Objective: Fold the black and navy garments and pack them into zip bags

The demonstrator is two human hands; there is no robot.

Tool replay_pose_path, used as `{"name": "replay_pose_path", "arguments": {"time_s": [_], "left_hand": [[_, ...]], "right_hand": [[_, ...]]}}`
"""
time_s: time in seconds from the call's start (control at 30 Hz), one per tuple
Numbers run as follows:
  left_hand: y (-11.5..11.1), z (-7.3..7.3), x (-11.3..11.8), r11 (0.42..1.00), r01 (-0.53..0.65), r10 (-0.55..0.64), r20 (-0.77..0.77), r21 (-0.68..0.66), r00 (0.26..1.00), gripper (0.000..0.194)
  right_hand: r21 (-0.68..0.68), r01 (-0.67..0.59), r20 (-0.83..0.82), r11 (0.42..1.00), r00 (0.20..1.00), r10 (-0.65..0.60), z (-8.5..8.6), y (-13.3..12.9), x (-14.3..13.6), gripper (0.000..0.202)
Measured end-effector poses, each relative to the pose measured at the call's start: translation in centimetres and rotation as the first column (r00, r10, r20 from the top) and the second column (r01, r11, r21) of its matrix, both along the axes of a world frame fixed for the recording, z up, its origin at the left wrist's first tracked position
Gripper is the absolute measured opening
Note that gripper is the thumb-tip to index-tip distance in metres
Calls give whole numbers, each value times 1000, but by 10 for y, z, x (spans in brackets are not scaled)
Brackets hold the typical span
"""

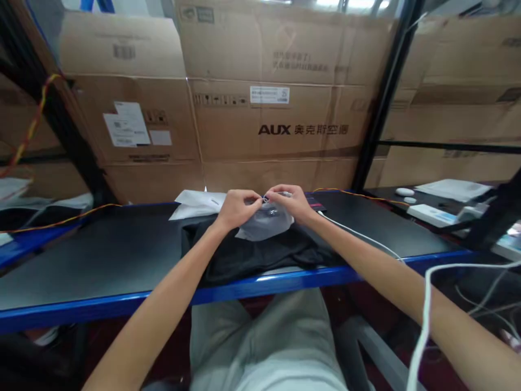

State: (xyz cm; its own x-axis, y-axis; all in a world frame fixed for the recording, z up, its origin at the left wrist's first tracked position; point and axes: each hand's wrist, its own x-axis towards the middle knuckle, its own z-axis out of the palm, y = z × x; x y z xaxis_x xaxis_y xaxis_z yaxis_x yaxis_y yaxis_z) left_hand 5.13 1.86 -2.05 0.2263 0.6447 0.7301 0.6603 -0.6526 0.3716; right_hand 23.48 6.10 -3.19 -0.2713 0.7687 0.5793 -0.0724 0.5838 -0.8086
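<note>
A wall of large brown cardboard boxes [277,108] fills the background, one printed with the letters AUX. In front of them runs a long black table [101,255] with a blue front edge, seen from above by the person seated at it, whose pale trousers [264,342] show below the edge. A dark folded garment [252,255] lies at the middle of the table, near the front edge. On top of the garment rests a clear plastic bag [264,222], with something dark and blurred inside it. Both bare forearms reach forward to the bag's far edge. The left hand [238,206] and the right hand [288,201] sit close together there, each grip clenched, fingers pinching the top of the bag. A white paper sheet [199,203] lies just behind and to the left of the hands. A thin white cable [358,236] trails across the table on the right. Farther right sit a flat white box [433,214] and a small white mouse [405,191].
</note>
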Motion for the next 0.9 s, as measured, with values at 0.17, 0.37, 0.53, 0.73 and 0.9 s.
{"name": "replay_pose_path", "arguments": {"time_s": [0.17,0.37,0.53,0.73,0.9], "left_hand": [[1,-1,1,1000,-27,27,10,6,1000,17],[3,-1,1,998,-60,60,28,4,998,15],[2,-1,1,998,-59,59,5,11,998,17],[1,-2,2,1000,2,-2,15,14,1000,20],[1,-3,3,999,29,-29,24,15,999,20]], "right_hand": [[-36,-6,-3,999,1000,6,1,-2,0,32],[-50,-51,-5,997,999,50,3,-4,1,35],[-34,-66,43,997,997,67,6,-7,4,29],[24,-42,141,999,989,38,6,-4,5,29],[23,0,170,1000,986,-3,3,1,4,32]]}}
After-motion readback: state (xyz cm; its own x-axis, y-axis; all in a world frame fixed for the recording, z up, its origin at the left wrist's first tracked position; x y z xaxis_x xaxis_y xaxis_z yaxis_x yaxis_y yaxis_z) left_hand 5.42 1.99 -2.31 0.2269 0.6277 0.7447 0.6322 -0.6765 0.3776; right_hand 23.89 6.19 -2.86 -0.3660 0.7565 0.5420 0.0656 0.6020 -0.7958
